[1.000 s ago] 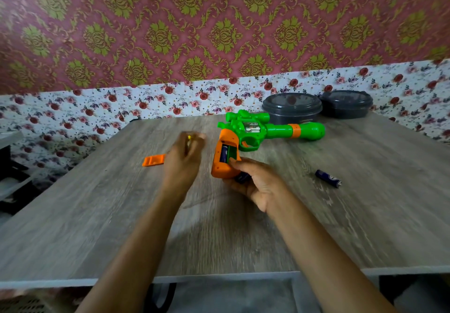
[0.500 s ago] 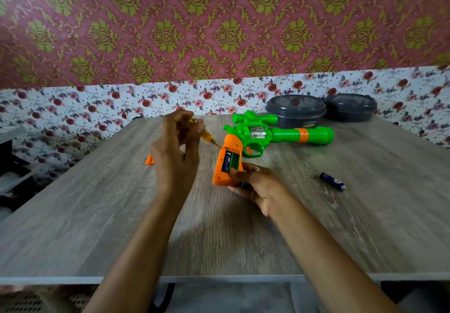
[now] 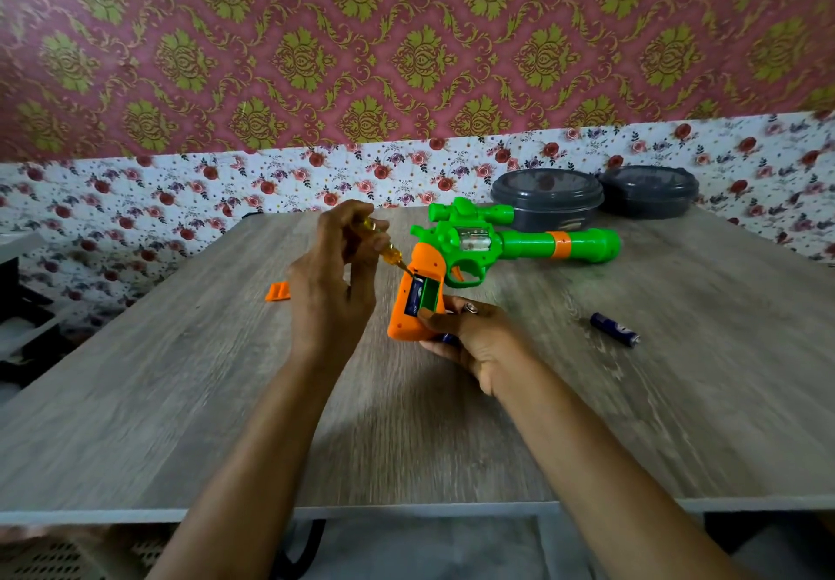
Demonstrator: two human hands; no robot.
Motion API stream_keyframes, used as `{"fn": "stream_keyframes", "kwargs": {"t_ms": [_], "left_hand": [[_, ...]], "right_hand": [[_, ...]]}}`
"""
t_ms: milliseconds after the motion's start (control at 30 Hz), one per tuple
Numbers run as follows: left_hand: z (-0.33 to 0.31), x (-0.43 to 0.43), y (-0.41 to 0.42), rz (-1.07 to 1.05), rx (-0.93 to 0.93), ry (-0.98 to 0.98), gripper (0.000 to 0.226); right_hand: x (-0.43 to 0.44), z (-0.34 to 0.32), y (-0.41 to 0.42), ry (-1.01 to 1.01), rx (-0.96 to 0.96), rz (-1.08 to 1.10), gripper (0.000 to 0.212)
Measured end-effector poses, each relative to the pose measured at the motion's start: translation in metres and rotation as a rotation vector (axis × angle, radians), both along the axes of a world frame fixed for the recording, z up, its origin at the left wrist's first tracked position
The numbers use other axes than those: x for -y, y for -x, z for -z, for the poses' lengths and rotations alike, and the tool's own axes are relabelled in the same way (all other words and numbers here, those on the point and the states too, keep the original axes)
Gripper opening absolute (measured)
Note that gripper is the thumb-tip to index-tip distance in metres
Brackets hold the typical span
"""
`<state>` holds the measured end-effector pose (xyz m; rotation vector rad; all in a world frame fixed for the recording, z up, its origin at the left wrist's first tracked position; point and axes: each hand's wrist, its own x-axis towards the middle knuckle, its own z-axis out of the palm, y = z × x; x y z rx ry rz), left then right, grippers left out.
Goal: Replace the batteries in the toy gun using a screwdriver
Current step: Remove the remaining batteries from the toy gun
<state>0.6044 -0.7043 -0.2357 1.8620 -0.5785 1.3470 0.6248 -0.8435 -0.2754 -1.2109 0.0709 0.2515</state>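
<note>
I was in what looked like a room at home. Maroon-and-gold damask wallpaper (image 3: pixel 406 37) ran above a rose-print band (image 3: pixel 135 200), a wood-grain desk (image 3: pixel 180 376) stood against that wall, grey lidded containers (image 3: pixel 546 195) sat at its far edge, and a plastic toy gun (image 3: pixel 519 243) lay before me.

Wooden table (image 3: pixel 180 399), orange cover (image 3: pixel 279 291), loose battery (image 3: pixel 614 329), grey container (image 3: pixel 546 195), second grey container (image 3: pixel 647 191)

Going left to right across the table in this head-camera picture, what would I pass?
Orange cover piece → left hand holding the screwdriver → toy gun's orange grip → loose battery.
</note>
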Motion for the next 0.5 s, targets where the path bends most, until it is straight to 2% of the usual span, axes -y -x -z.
{"fn": "stream_keyframes", "kwargs": {"t_ms": [267,500], "left_hand": [[0.002,0.002,-0.001,-0.01,-0.052,-0.208,0.02],[-0.009,0.003,-0.022,-0.157,-0.075,-0.112,0.026]], "right_hand": [[-0.001,-0.002,0.003,0.031,0.02,-0.003,0.017],[-0.003,-0.003,0.002,0.067,-0.003,0.017,0.009]]}}
